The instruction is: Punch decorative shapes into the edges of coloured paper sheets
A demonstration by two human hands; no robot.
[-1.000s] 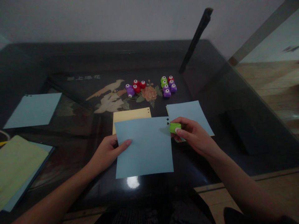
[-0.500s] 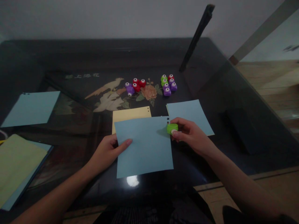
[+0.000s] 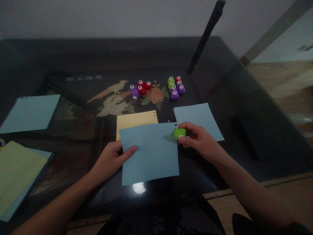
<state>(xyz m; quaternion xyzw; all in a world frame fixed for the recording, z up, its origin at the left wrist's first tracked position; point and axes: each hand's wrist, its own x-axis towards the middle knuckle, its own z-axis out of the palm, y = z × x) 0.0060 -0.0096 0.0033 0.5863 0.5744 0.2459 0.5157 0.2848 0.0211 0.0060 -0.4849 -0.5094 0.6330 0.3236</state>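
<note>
Left hand [image 3: 111, 160] pinches blue paper sheet [image 3: 149, 152] by its left edge, steadying it; right hand [image 3: 199, 142] grips green craft punch [image 3: 179, 133] clamped on the sheet's far-right edge, near table [image 3: 73, 58] centre.

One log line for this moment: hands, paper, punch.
left hand: holds blue sheet | right hand: green punch at sheet's right edge | star hole near corner | spare punches behind

Dim room: dark glass-topped table [image 3: 73, 55] against a pale wall [image 3: 110, 16], wooden floor [image 3: 281, 81] beyond its right edge, lamp glare near its front edge.
</note>
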